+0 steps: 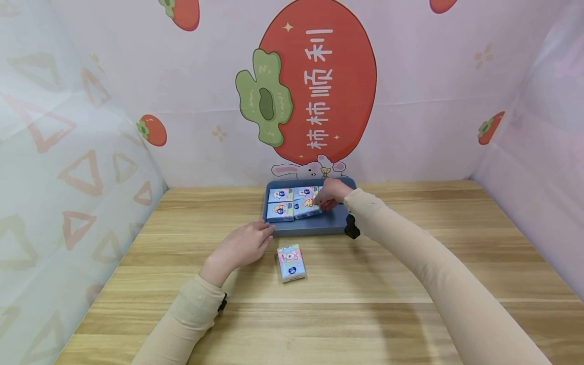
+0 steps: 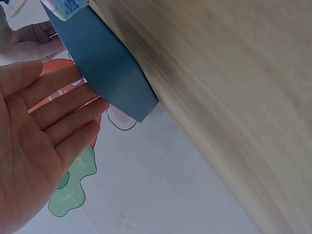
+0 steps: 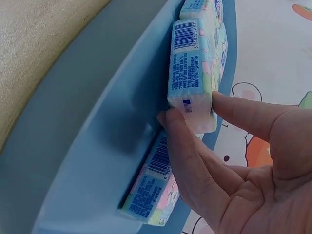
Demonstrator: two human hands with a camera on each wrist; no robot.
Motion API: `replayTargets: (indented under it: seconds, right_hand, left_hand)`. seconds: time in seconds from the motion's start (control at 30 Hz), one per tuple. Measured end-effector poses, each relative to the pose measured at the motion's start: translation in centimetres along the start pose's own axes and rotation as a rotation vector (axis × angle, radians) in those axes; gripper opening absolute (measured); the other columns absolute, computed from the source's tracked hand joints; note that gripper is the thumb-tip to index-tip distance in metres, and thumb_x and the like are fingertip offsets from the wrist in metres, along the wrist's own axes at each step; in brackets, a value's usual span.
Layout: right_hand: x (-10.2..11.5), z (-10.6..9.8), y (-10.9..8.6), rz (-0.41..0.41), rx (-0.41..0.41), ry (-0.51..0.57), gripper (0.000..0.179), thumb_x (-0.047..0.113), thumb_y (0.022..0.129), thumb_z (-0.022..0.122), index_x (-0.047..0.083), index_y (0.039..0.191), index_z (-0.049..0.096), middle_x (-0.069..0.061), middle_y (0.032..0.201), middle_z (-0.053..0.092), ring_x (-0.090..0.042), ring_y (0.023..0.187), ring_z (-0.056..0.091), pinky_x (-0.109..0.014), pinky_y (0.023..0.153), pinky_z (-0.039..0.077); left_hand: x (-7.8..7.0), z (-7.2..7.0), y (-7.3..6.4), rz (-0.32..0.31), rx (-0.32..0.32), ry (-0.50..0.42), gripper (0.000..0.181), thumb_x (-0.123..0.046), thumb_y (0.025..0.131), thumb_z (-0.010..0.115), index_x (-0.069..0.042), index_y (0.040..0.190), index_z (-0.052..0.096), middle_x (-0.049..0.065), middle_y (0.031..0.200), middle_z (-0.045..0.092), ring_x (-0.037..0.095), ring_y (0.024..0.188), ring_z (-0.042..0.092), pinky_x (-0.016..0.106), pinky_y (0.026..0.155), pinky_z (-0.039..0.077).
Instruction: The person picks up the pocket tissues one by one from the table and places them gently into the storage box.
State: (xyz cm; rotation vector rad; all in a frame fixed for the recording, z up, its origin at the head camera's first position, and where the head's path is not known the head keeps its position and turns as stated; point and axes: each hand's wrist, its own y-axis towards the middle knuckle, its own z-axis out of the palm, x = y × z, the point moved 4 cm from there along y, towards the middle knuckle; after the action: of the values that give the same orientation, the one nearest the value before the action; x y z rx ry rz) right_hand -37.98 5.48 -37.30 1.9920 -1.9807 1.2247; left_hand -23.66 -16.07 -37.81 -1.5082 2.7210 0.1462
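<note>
At the back of the table, a blue tray [image 1: 337, 219] holds several small pastel tissue packs. With thumb and fingers, my right hand [image 1: 334, 193] pinches the end of the front-right tissue pack [image 1: 307, 208], which sits slightly askew inside the tray. Its barcode side shows in the right wrist view, and another tissue pack [image 3: 151, 185] lies partly behind the fingers there. My left hand [image 1: 246, 243] has its fingers extended, fingertips at the front-left rim of the tray; the left wrist view shows the palm.
One more tissue pack [image 1: 291, 263] lies on the wooden table [image 1: 283, 329], in front of the tray and right of the left hand. A printed cloth [image 1: 205, 76] with persimmon drawings stands behind the tray, and more cloth closes off both sides.
</note>
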Motion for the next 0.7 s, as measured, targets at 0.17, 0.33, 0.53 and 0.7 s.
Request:
replayTargets:
  seconds: [0.17,0.33,0.53,0.7]
  right_hand:
    - [-0.01,0.01,-0.06,-0.001,0.002,-0.005,0.033,0.025,0.085,0.071,-0.003,0.101,0.064,-0.008,0.080,0.064,-0.017,0.070,0.066,-0.032,0.080,0.058]
    - [-0.16,0.15,0.00,0.002,0.029,0.001,0.032,0.025,0.086,0.070,-0.001,0.103,0.065,-0.009,0.083,0.064,-0.019,0.076,0.068,-0.032,0.082,0.058]
    - [-0.33,0.26,0.19,0.013,0.042,0.002,0.032,0.025,0.087,0.069,-0.002,0.103,0.066,-0.009,0.082,0.064,-0.021,0.078,0.069,-0.031,0.081,0.058]
    - [-0.41,0.31,0.47,0.029,0.034,0.001,0.033,0.025,0.086,0.070,-0.002,0.104,0.065,-0.009,0.082,0.064,-0.019,0.075,0.069,-0.030,0.078,0.058]
  left_hand:
    - [0.00,0.06,-0.04,-0.002,0.001,0.005,0.035,-0.021,0.099,0.047,-0.004,0.127,0.060,0.016,0.129,0.059,0.033,0.124,0.053,0.046,0.104,0.044]
    - [-0.09,0.00,-0.08,-0.005,0.010,-0.002,0.036,-0.021,0.099,0.047,-0.004,0.127,0.060,0.017,0.130,0.059,0.033,0.125,0.052,0.046,0.105,0.044]
    - [-0.13,-0.05,-0.06,-0.001,0.010,-0.004,0.036,-0.021,0.099,0.046,-0.003,0.127,0.060,0.017,0.130,0.059,0.033,0.125,0.052,0.046,0.104,0.044]
    - [-0.11,-0.02,-0.02,-0.001,0.007,-0.002,0.036,-0.021,0.099,0.046,-0.003,0.128,0.059,0.018,0.130,0.058,0.034,0.125,0.052,0.047,0.104,0.044]
